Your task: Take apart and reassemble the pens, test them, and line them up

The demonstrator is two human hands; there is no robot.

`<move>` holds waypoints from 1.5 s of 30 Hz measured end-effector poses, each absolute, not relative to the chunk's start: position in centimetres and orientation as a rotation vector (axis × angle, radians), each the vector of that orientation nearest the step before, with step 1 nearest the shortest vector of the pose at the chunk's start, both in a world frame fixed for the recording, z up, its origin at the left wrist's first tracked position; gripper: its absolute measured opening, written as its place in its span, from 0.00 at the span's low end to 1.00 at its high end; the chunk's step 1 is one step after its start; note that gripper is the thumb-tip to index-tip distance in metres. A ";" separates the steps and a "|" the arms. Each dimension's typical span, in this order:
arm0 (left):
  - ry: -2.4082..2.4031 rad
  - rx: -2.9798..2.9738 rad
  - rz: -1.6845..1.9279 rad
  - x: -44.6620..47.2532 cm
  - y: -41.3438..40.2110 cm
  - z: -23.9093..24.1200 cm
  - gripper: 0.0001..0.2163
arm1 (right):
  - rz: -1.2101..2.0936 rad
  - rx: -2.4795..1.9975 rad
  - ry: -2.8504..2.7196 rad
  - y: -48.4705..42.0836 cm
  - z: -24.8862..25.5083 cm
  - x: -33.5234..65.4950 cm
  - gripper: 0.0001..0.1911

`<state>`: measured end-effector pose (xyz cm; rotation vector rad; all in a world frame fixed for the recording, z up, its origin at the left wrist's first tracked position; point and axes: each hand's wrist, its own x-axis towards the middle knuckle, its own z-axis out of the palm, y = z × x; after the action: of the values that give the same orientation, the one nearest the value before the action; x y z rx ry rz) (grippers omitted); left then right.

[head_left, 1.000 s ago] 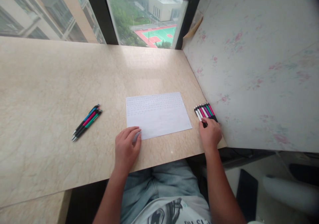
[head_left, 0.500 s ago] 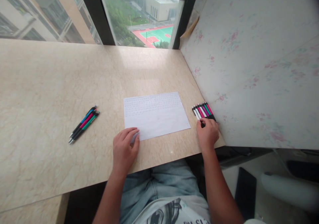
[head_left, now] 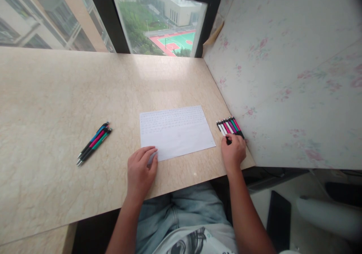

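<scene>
The right hand (head_left: pixel 233 150) rests over the near ends of a row of pens (head_left: pixel 229 126), which lies side by side on the table (head_left: pixel 70 90) against its right edge, close to the front right corner. The pens' clicker ends point away from the person, just beyond the fingertips, while their lower parts are mostly hidden beneath that hand; whether its bent fingers grip any of them, I cannot tell. White, magenta, purple and green barrels show in the row. The left hand (head_left: pixel 141 171) lies near the table's front edge, loosely curled, a small gap between thumb and forefinger, touching the near left corner of a sheet of paper (head_left: pixel 178 139) (its far half carries lines of small writing). Well apart from both hands, toward the table's left side, three pens (head_left: pixel 95 140), blue, magenta and green, lie slantwise together.
</scene>
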<state>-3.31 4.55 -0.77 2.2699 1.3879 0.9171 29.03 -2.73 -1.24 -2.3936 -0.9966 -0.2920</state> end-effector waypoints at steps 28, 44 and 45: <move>1.417 2.119 1.028 -3.1 3.8 -0.6 0.09 | 0.431 -1.568 -1.712 -3.3 -0.8 14.5 0.18; 2.264 2.308 0.514 -12.1 9.7 1.4 0.14 | 0.489 -1.581 -1.474 -2.9 -0.8 14.1 0.19; 2.268 2.317 0.511 -12.0 9.5 1.1 0.14 | 0.494 -1.578 -1.472 -2.9 -0.8 14.1 0.19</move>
<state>-12.02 9.54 1.13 2.3168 2.2677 0.5109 14.12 -2.92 -0.81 -1.5784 -1.4715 0.4937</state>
